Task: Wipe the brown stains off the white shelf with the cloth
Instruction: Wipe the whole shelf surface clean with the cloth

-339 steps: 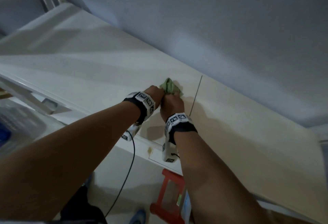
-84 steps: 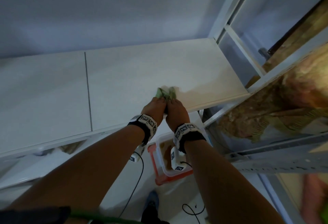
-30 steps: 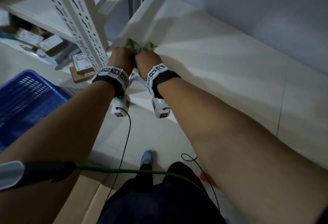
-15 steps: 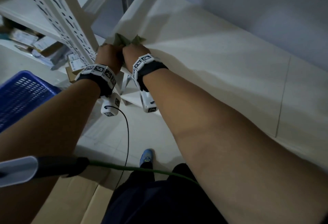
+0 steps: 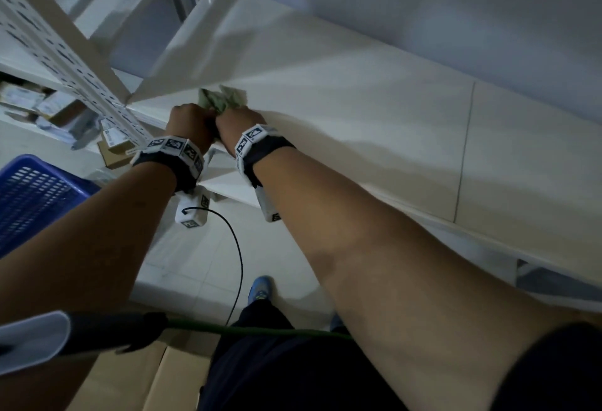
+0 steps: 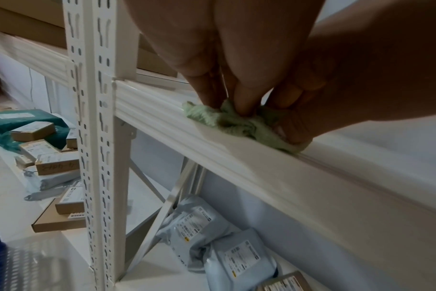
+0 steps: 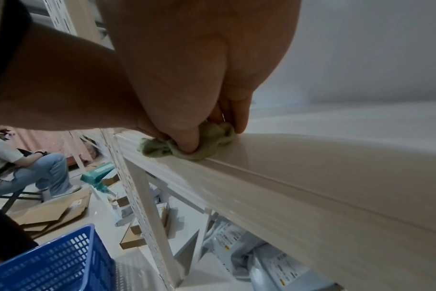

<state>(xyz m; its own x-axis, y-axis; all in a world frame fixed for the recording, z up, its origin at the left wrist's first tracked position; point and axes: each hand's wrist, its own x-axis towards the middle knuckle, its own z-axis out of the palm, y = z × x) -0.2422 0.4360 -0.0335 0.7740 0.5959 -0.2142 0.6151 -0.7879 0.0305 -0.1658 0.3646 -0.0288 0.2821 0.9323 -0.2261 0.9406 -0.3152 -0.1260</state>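
A crumpled pale green cloth [image 5: 223, 101] lies on the white shelf [image 5: 358, 117], close to its front edge and near its left end. My left hand [image 5: 190, 123] and right hand [image 5: 239, 123] sit side by side on it. In the left wrist view the left fingers [image 6: 242, 98] curl down and pinch the cloth [image 6: 227, 122] against the front rim [image 6: 236, 157]. In the right wrist view the right thumb [image 7: 187, 137] and fingers grip the cloth [image 7: 204, 145]. No brown stain shows on the shelf surface around the cloth.
A perforated white upright [image 5: 65, 52] stands just left of my hands. A blue basket [image 5: 32, 195] and cardboard boxes [image 5: 110, 378] sit on the floor. Parcels [image 6: 212, 246] lie on the lower shelf. A seated person [image 7: 25, 167] is at the far left.
Both hands kept hold of the cloth and went from the shelf's right end to its left end. In the last half second they slid slightly right, away from the upright.
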